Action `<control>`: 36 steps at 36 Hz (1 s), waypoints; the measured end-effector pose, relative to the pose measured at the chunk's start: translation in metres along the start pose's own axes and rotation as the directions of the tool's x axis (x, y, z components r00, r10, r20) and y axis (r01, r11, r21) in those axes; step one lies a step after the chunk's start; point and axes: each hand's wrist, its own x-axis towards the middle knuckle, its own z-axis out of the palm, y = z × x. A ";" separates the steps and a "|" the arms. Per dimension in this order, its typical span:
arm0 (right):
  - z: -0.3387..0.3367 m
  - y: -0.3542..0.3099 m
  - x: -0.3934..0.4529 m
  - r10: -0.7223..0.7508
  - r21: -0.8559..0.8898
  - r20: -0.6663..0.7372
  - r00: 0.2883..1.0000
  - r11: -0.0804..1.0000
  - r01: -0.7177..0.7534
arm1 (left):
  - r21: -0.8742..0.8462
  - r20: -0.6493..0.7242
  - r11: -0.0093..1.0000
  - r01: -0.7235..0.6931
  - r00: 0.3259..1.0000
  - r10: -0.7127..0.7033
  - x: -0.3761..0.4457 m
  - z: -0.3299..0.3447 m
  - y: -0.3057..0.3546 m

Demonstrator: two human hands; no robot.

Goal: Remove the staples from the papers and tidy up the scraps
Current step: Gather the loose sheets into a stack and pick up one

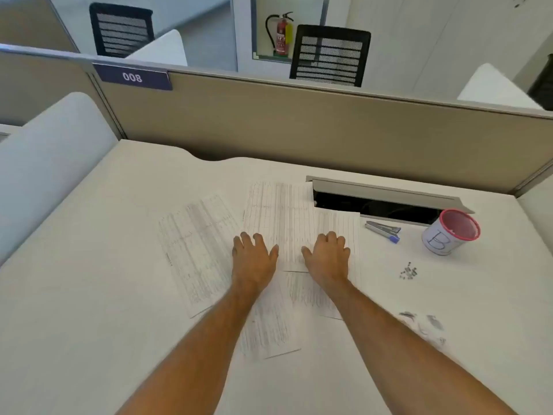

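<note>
White papers [278, 223] are pressed flat at tabletop [89, 295] centre by both hands, left [254, 259] and right [327, 256], fingers released. Loose staples [408, 272] at three o'clock could be scattered by sliding sheets.

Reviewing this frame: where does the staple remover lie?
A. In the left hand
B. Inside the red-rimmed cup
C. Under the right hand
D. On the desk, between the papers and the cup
D: the staple remover lies flat on the desk, right of the papers and left of the cup, while the left hand and the right hand both rest on the papers.
</note>
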 end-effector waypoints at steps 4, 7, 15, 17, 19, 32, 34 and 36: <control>0.009 -0.004 0.003 0.053 0.096 0.059 0.997 0.994 -0.058 | 0.017 0.046 0.995 0.093 0.994 -0.094 0.006 0.005 -0.005; 0.013 -0.008 0.003 0.101 0.155 0.086 0.991 0.981 -0.114 | 0.073 0.081 0.993 0.093 0.992 -0.099 0.011 0.010 -0.006; 0.022 -0.016 0.009 0.201 0.234 0.113 0.973 0.946 -0.223 | 0.073 0.043 0.987 0.144 0.988 -0.148 0.021 0.016 -0.007; 0.024 -0.017 0.010 0.223 0.264 0.132 0.966 0.931 -0.251 | 0.024 0.052 0.985 0.169 0.984 -0.170 0.025 0.012 -0.006; 0.023 -0.018 0.012 0.242 0.291 0.158 0.957 0.915 -0.280 | -0.026 0.067 0.980 0.198 0.978 -0.196 0.029 0.008 -0.005; 0.028 -0.015 0.026 0.312 0.528 0.294 0.904 0.735 -0.425 | -0.369 0.118 0.845 0.387 0.921 -0.371 0.047 -0.003 -0.018; 0.027 -0.011 0.026 0.309 0.588 0.309 0.900 0.681 -0.436 | -0.426 0.105 0.820 0.382 0.921 -0.374 0.050 0.000 -0.023; 0.023 -0.006 0.026 0.297 0.653 0.344 0.891 0.606 -0.454 | -0.561 0.115 0.749 0.352 0.929 -0.350 0.050 0.001 -0.028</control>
